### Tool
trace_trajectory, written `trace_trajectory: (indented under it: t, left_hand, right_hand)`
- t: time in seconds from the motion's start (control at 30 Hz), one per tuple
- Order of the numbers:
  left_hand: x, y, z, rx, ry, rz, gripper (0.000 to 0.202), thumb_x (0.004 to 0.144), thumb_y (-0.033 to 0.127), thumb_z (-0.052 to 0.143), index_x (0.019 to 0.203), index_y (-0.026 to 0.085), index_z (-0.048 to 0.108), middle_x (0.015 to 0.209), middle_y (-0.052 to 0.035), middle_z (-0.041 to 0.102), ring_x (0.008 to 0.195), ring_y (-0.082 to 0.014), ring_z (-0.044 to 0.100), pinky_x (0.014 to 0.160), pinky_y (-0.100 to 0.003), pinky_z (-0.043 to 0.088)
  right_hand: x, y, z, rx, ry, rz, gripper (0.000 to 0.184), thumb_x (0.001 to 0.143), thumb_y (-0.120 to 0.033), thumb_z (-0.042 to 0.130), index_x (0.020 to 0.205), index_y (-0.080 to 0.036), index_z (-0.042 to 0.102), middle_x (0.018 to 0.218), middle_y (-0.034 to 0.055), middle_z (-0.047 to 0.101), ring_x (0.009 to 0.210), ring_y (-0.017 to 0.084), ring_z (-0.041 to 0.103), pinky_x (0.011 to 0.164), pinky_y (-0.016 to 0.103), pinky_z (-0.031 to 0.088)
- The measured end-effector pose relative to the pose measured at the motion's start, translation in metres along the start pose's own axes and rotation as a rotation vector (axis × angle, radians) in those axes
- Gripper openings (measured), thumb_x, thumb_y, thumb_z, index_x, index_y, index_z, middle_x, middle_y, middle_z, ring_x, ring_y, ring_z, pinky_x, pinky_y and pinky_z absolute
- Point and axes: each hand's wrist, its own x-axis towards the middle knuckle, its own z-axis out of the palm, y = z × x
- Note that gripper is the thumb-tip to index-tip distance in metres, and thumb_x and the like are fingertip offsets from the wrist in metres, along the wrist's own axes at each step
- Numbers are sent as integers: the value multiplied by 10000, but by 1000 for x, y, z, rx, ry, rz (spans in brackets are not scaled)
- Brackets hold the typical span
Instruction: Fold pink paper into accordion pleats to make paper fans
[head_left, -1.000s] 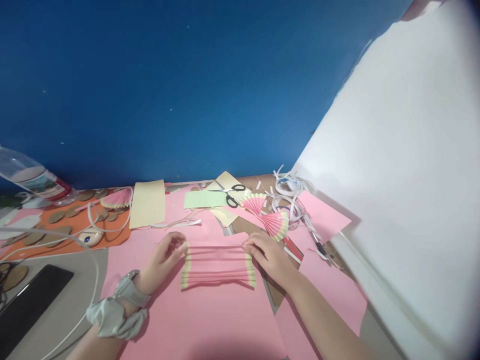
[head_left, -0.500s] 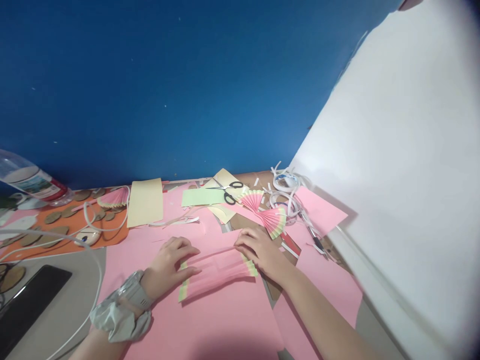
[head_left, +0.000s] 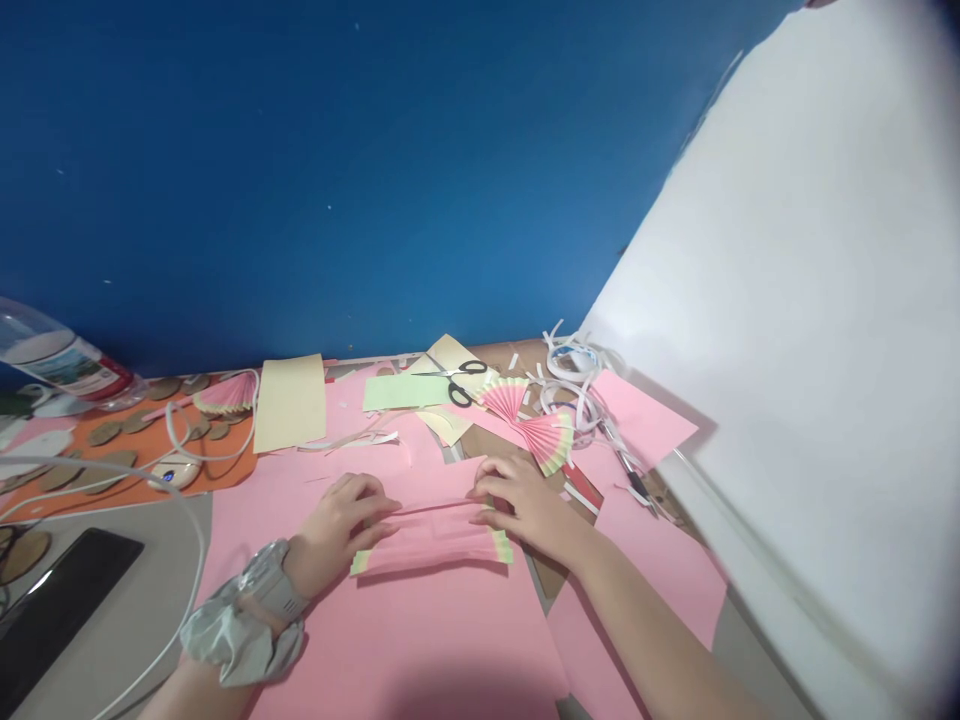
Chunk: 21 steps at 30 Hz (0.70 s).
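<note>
A pink pleated paper strip (head_left: 435,543) with yellow-green ends lies over a large pink sheet (head_left: 420,640). At its left end, my left hand (head_left: 346,528) pinches the paper between thumb and fingers. My right hand (head_left: 525,505) grips the opposite end the same way, thumb towards me. Creases run lengthwise between the two hands. Just beyond my right hand rests a folded pink paper fan (head_left: 525,425) shaped like a bow, its edges green and yellow. Black-handled scissors (head_left: 461,382) lie open behind it on a light green paper (head_left: 405,392).
A pale yellow sheet (head_left: 290,405) lies at the back. On the left are a tilted plastic bottle (head_left: 71,365), a black phone (head_left: 64,610), a white cable and wooden slices on orange paper (head_left: 225,440). White paper strips (head_left: 574,375) tangle at the right, beside a white wall.
My right thumb has come down onto the strip's right end. The strip's near edge has drawn away from me and lies straighter, with a sharper crease along the far side.
</note>
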Motion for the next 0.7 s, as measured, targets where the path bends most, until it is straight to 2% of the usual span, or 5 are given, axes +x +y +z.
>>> trace_trajectory:
  t: [0.27,0.4,0.53,0.63,0.7]
  left_hand:
    - [-1,1,-1,-61,-5,4,212,846,364,546,980,222,629,947,-54,559,904,-206,498,815,-346,408]
    - [-1,3,-2,-114,-10,-18,373,740,417,662,1053,231,581,997,-45,581,933,-214,512,844,-353,408]
    - [0,2,-3,-164,-6,-72,314,787,395,611,1057,238,579,928,-33,600,870,-203,539,807,-349,421]
    - [-1,-3,-3,-210,32,-132,276,845,367,534,1079,221,545,955,-42,583,864,-191,533,796,-336,422]
    - [-2,-6,-3,-243,62,-167,286,864,351,504,1114,214,495,979,-43,560,823,-172,519,769,-321,423]
  right_hand:
    - [0,3,3,40,18,-22,168,900,-320,493,836,-231,620,904,16,572,903,184,480,841,338,333]
    - [1,4,4,79,47,-3,186,914,-258,464,782,-207,584,871,19,576,879,180,490,816,328,354]
    - [-1,3,4,132,93,40,205,924,-276,431,785,-206,565,829,20,581,851,179,511,814,328,381]
    - [-4,4,5,175,142,106,159,897,-338,475,957,-229,574,891,32,587,870,197,535,792,338,418]
    - [-5,5,7,211,164,154,285,868,-374,514,1127,-255,520,959,43,581,883,210,553,747,334,453]
